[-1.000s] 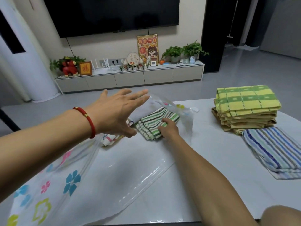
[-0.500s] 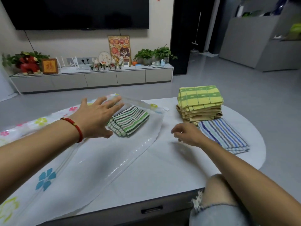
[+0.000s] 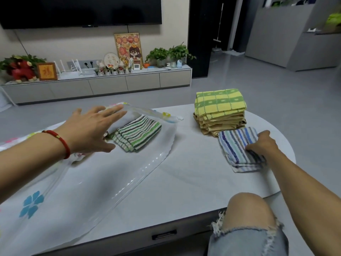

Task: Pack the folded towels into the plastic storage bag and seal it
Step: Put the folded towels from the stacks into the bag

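Note:
A clear plastic storage bag (image 3: pixel 129 174) with flower prints lies flat across the left half of the white table. A folded green-striped towel (image 3: pixel 140 133) rests inside it near its far end. My left hand (image 3: pixel 92 129) hovers flat over the bag beside that towel, fingers spread, holding nothing. On the right, my right hand (image 3: pixel 262 145) grips the near right edge of a folded blue-striped towel (image 3: pixel 238 146). Behind it stands a stack of folded yellow-green and tan towels (image 3: pixel 220 109).
The white table (image 3: pixel 188 182) has a rounded right end and a drawer handle (image 3: pixel 164 234) at its front edge. My knee in torn jeans (image 3: pixel 247 218) pokes up at the front right. A low TV cabinet (image 3: pixel 103 84) stands across the grey floor.
My right hand left the green-striped towel in the bag, crossed to the right and took hold of the blue-striped towel. My left hand stayed over the bag.

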